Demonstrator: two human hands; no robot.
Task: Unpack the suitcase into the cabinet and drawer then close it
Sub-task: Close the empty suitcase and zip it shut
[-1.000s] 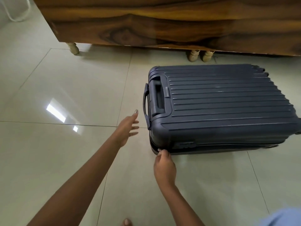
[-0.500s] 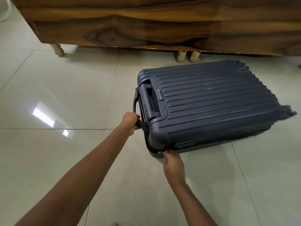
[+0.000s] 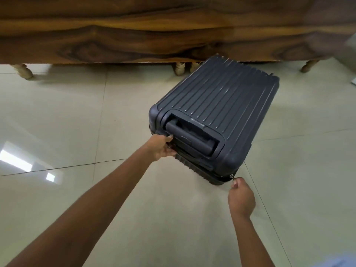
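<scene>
Suitcase (image 3: 221,105) swung round on the floor (image 3: 77,122), handle end now nearest | carry handle hidden under gripping left hand (image 3: 159,149) at its 8 o'clock | right hand (image 3: 240,199) pinches zipper pull (image 3: 232,177) at 5 o'clock

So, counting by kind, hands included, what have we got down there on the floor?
Dark blue ribbed hard-shell suitcase: 1
Small metal zip pull: 1
Brown wood-grain cabinet: 1
Pale turned cabinet legs: 4 in view
Bare hands, the left hand and the right hand: 2
Total: 9
</scene>
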